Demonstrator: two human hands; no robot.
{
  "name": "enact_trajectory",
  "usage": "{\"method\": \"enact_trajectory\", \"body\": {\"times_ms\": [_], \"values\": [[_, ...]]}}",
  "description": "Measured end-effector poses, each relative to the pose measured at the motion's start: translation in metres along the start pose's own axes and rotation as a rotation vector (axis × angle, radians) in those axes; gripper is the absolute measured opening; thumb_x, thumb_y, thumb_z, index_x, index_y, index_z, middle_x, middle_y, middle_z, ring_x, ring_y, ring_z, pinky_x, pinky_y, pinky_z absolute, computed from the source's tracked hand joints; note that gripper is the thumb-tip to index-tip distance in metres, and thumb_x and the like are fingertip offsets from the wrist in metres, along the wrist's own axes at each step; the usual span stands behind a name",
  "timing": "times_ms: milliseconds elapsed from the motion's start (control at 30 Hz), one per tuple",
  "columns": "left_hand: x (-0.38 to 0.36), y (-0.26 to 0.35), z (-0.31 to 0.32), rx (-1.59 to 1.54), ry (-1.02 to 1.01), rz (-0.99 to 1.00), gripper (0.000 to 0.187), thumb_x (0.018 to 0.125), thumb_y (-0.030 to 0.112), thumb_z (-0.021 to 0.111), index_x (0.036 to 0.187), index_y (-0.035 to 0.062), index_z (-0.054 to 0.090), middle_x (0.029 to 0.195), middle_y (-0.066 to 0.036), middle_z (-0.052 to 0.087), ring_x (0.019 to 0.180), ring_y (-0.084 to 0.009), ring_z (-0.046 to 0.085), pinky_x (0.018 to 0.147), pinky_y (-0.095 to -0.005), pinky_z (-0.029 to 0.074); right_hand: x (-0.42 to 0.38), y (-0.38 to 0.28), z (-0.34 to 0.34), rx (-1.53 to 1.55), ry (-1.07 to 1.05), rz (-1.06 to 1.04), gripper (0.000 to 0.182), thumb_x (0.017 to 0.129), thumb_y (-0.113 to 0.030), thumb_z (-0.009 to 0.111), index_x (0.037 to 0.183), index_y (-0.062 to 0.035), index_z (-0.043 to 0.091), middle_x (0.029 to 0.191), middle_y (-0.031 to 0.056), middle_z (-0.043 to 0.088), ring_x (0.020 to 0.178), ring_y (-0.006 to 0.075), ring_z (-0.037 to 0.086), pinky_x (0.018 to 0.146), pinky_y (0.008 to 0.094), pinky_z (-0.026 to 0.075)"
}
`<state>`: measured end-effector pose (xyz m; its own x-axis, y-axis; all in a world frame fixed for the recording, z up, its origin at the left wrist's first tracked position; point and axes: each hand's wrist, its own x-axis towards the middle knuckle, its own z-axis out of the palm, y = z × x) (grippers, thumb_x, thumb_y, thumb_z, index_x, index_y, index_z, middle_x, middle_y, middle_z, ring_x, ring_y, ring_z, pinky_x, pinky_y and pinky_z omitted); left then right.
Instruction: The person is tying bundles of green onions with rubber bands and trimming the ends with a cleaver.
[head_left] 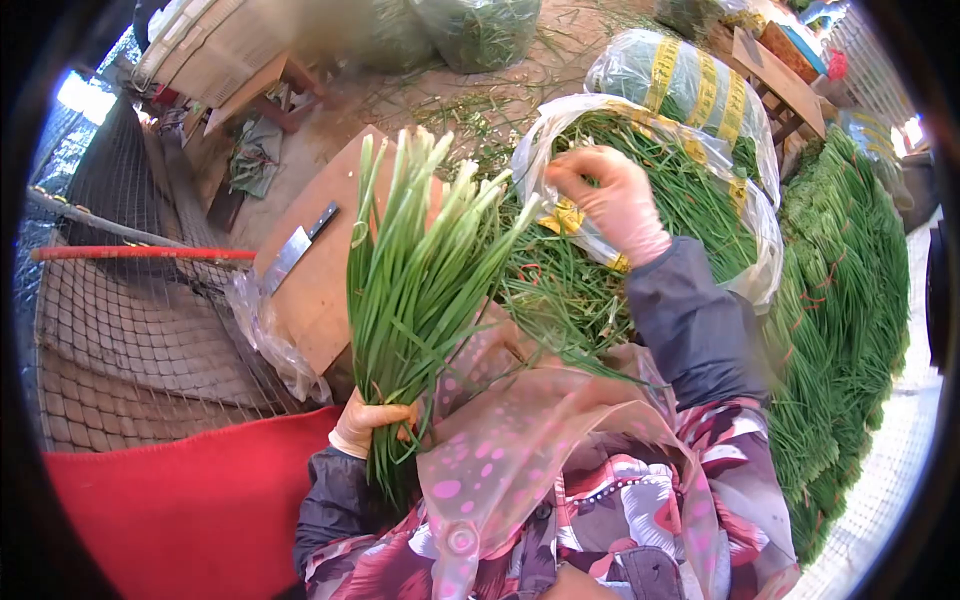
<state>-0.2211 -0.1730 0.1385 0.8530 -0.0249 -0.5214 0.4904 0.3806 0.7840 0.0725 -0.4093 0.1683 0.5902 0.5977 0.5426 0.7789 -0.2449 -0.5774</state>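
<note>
My left hand [368, 424], in a thin pale glove, is wrapped round the leafy lower part of a thick bunch of garlic chives [420, 270]. The pale cut stem ends point up and away from me, fanning out a little. My right hand [608, 195], also gloved, hovers to the right of those stem ends with thumb and fingertips pinched together. Whatever may be between its fingertips is too small to make out. Beneath it is an open clear plastic bag [770, 235] filled with loose green chives [680, 170].
A knife [300, 245] lies on a brown board [310, 310] to the left. Stacked chives [835, 330] form a long pile at the right. Red cloth [190, 510] and black netting [120, 350] are at the left; a wooden stool [775, 75] stands at the back right.
</note>
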Motion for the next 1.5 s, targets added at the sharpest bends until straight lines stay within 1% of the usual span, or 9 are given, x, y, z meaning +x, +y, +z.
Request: {"method": "enact_trajectory", "body": {"times_ms": [333,767,933,1033,1067,1133,1200,1400,1500], "values": [[-0.003,0.001,0.002,0.008,0.047,-0.092,0.031,0.068,0.007,0.066,0.096,-0.0043,0.057,0.059,-0.012,0.056,0.044,-0.0184,0.051,0.045,-0.0297,0.041,0.004,-0.006,0.046,-0.425,-0.453,-0.41,0.025,0.071,-0.036,0.071,0.09,-0.0202,0.072,0.091,0.0014,0.064,0.099,0.0229,0.057,0.087,0.0379,0.043],[-0.017,0.007,-0.005,0.029,0.009,-0.135,0.024,0.068,-0.004,0.071,0.09,-0.0008,0.063,0.072,-0.008,0.063,0.053,-0.014,0.057,0.05,-0.0257,0.044,-0.028,-0.008,0.053,0.486,-0.626,0.38,0.021,0.084,-0.014,0.064,0.103,-0.0076,0.07,0.088,0.007,0.071,0.084,0.016,0.065,0.077,0.0302,0.051],[-0.035,0.001,-0.015,0.071,0.063,-0.094,0.024,0.068,-0.003,0.071,0.091,-0.0008,0.063,0.071,-0.008,0.063,0.053,-0.0145,0.057,0.049,-0.0253,0.044,-0.039,0.072,0.02,0.429,0.029,0.835,0.02,0.089,-0.014,0.059,0.098,0.0019,0.066,0.081,0.0082,0.068,0.061,0.0109,0.058,0.063,0.0265,0.049],[-0.033,-0.004,-0.02,-0.101,0.073,-0.057,0.029,0.069,-0.002,0.069,0.096,-0.0014,0.061,0.071,-0.009,0.062,0.051,-0.0155,0.057,0.048,-0.0258,0.045,-0.063,0.088,-0.01,0.126,-0.621,0.874,0.028,0.086,-0.025,0.062,0.098,-0.0009,0.069,0.068,0.0084,0.067,0.056,0.0123,0.061,0.055,0.0259,0.049],[-0.029,-0.004,-0.017,-0.099,0.07,-0.052,0.029,0.069,-0.002,0.069,0.096,-0.0014,0.061,0.071,-0.009,0.062,0.051,-0.0155,0.057,0.048,-0.0258,0.045,-0.077,0.07,0.005,0.333,-0.691,1.134,0.035,0.085,-0.031,0.064,0.104,-0.0023,0.068,0.073,0.0074,0.069,0.058,0.0116,0.062,0.056,0.0254,0.049],[-0.015,-0.002,-0.008,-0.054,0.106,0.016,0.029,0.069,-0.002,0.068,0.097,-0.0014,0.061,0.068,-0.009,0.061,0.049,-0.0155,0.055,0.048,-0.0253,0.045,-0.085,0.028,0.029,0.421,-0.961,0.741,0.058,0.086,-0.045,0.064,0.127,-0.0046,0.057,0.107,0.0133,0.067,0.1,0.0142,0.062,0.091,0.0304,0.047],[0.003,0.0,0.017,-0.018,0.175,0.063,0.032,0.067,-0.004,0.067,0.098,-0.0032,0.06,0.069,-0.008,0.059,0.046,-0.0164,0.052,0.045,-0.027,0.042,-0.107,0.0,0.067,1.28,-0.623,0.67,0.073,0.084,-0.054,0.064,0.137,-0.0056,0.047,0.125,0.0132,0.058,0.117,0.0175,0.053,0.104,0.0353,0.038],[0.055,-0.012,0.072,1.177,0.431,0.771,0.131,0.058,0.021,0.087,0.15,0.0066,-0.005,0.143,-0.028,0.034,0.125,-0.0371,0.046,0.1,-0.0387,0.041,-0.068,-0.03,0.11,1.881,-0.323,0.576,0.067,0.082,-0.049,0.069,0.129,-0.0058,0.051,0.124,0.0107,0.059,0.116,0.0202,0.055,0.102,0.0394,0.041],[0.058,-0.011,0.067,0.702,0.379,0.717,0.138,0.052,0.02,0.092,0.15,0.0077,-0.005,0.148,-0.025,0.021,0.129,-0.0333,0.04,0.103,-0.0416,0.039,-0.063,-0.031,0.1,1.894,-0.072,0.89,0.05,0.08,-0.03,0.069,0.121,-0.0039,0.056,0.113,0.0118,0.065,0.101,0.0254,0.063,0.095,0.0429,0.048]]}}
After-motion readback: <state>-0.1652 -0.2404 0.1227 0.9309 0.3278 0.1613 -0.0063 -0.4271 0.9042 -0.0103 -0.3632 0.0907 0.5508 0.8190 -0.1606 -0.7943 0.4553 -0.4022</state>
